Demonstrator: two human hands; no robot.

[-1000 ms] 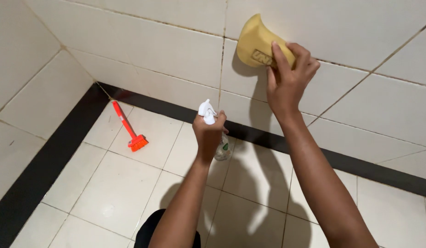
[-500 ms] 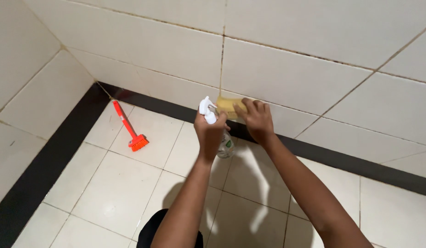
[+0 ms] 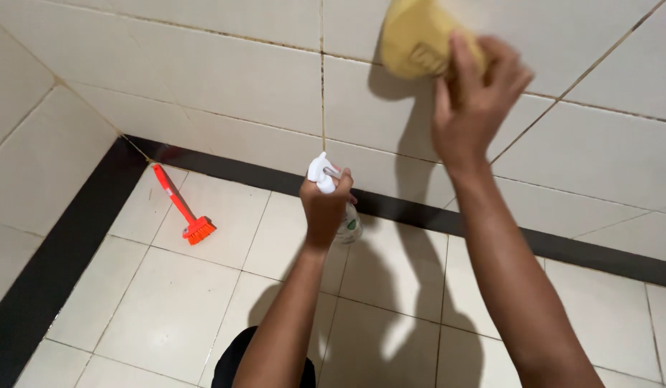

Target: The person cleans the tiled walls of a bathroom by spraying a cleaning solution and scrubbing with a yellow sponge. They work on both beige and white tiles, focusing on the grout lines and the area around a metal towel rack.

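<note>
The sponge in the right hand looks like soft yellow foam, matt and finely porous. The spray bottle in the left hand has a white plastic trigger head, smooth and slightly shiny, and a clear plastic body below. The wall is cream ceramic tile, smooth with a soft sheen, and its grout lines look darkened and stained in places. A band of black tile, glossier, runs along the foot of the wall. The floor is pale tile with a low gloss that catches faint reflections. The brush lying on the floor to the left is smooth orange-red plastic, with stiff bristles of the same colour.
</note>
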